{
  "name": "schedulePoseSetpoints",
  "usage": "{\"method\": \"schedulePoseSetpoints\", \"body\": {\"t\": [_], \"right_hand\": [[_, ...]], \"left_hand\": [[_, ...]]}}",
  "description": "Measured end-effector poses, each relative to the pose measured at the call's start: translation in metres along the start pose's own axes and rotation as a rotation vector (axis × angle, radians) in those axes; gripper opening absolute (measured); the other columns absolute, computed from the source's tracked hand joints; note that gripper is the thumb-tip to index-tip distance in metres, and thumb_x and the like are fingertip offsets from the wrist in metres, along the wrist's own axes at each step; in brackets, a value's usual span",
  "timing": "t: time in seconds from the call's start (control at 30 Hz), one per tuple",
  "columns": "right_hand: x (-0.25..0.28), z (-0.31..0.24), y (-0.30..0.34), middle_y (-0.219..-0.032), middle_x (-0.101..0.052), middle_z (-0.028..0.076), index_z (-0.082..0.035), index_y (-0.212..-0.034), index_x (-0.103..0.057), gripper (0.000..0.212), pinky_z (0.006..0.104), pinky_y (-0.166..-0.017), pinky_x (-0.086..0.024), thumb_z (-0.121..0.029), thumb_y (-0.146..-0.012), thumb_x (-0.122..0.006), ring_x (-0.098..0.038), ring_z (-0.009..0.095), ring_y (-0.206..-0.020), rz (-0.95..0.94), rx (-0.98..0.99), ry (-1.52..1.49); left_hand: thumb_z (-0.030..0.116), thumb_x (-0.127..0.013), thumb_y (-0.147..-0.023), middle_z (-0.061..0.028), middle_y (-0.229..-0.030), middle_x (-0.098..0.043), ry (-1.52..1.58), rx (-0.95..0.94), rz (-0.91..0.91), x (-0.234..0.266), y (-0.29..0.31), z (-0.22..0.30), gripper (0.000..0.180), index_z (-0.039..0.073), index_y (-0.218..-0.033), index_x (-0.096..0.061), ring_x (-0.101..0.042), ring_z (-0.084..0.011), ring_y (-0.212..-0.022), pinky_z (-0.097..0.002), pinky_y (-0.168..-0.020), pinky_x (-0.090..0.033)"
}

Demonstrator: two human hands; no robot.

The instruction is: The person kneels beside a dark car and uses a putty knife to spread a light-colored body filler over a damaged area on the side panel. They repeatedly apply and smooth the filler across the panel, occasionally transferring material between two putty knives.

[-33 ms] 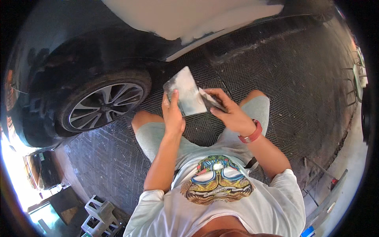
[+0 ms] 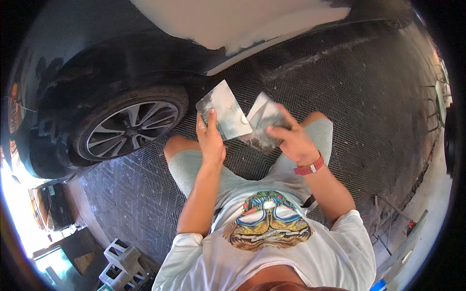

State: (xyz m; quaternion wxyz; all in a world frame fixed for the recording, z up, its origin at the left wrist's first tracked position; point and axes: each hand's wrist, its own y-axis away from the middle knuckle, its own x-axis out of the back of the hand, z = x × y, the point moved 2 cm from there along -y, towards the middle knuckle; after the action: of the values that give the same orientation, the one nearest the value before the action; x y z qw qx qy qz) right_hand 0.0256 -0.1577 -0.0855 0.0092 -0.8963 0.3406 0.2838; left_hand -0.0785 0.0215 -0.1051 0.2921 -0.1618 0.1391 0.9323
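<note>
Gripping a smeared pale plate near the frame's centre, the left hand sits beside the right hand, closed around a blurred flat blade just right of the plate. Dark, ridged floor spreads across the middle and right; a car with a pale patch fills the upper left, a white stool the lower left.

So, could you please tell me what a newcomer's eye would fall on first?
Probably the large pale patch on the dark car, at the top. Near the centre, the left grip holds a smeared flat plate and the right grip a blurred flat piece. Below, a colourful print marks the white shirt.
</note>
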Motion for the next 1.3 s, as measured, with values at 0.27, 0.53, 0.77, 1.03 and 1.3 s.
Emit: {"method": "schedulePoseSetpoints", "body": {"t": [0.27,0.53,0.77,1.03,1.3], "right_hand": [[0.041,-0.01,0.005,-0.122,-0.07,0.012,0.004,-0.139,-0.055,0.046,0.0315,-0.101,-0.05,-0.008,-0.096,-0.068,-0.066,0.016,-0.11,-0.093,-0.081,0.426],[0.072,0.003,0.005,-0.109,-0.066,0.006,-0.006,-0.134,-0.059,0.045,0.0285,-0.094,-0.049,-0.008,-0.091,-0.072,-0.061,0.016,-0.105,-0.106,-0.041,0.734],[-0.015,0.009,0.022,-0.128,-0.063,0.009,-0.024,-0.133,-0.064,0.049,0.0545,-0.112,-0.041,-0.01,-0.086,-0.064,-0.059,0.032,-0.128,0.071,0.798,1.553],[-0.03,-0.026,0.05,-0.14,-0.054,0.01,-0.033,-0.134,-0.063,0.043,0.0744,-0.114,-0.029,-0.018,-0.093,-0.059,-0.05,0.042,-0.137,-0.294,1.003,1.228],[0.053,0.009,0.005,-0.147,-0.049,0.021,-0.029,-0.146,-0.052,0.062,0.0618,-0.104,-0.044,-0.008,-0.088,-0.062,-0.048,0.045,-0.138,-0.04,0.557,1.609]], "left_hand": [[0.023,-0.063,-0.103,-0.0145,-0.14,-0.059,-0.07,0.214,-0.074,0.01,0.009,0.014,0.057,-0.002,-0.151,-0.044,-0.06,-0.0243,-0.126,-0.0367,-0.106,-0.05],[0.027,-0.063,-0.103,-0.0119,-0.133,-0.064,-0.039,0.233,-0.1,0.019,0.022,0.013,0.049,0.003,-0.145,-0.051,-0.062,-0.0242,-0.12,-0.0405,-0.104,-0.051],[0.027,-0.057,-0.108,-0.017,-0.136,-0.059,-0.617,-0.15,-0.162,0.016,0.021,0.005,0.051,-0.005,-0.146,-0.046,-0.058,-0.0208,-0.116,-0.0344,-0.099,-0.048],[0.024,-0.054,-0.106,-0.0201,-0.134,-0.06,-0.332,-0.031,-0.079,0.059,0.003,-0.001,0.046,-0.002,-0.143,-0.047,-0.067,-0.0294,-0.114,-0.0409,-0.097,-0.055],[0.024,-0.058,-0.106,-0.0155,-0.135,-0.061,-0.375,-0.102,-0.123,-0.021,0.036,0.033,0.047,-0.003,-0.142,-0.051,-0.062,-0.0243,-0.12,-0.0376,-0.103,-0.049]]}}
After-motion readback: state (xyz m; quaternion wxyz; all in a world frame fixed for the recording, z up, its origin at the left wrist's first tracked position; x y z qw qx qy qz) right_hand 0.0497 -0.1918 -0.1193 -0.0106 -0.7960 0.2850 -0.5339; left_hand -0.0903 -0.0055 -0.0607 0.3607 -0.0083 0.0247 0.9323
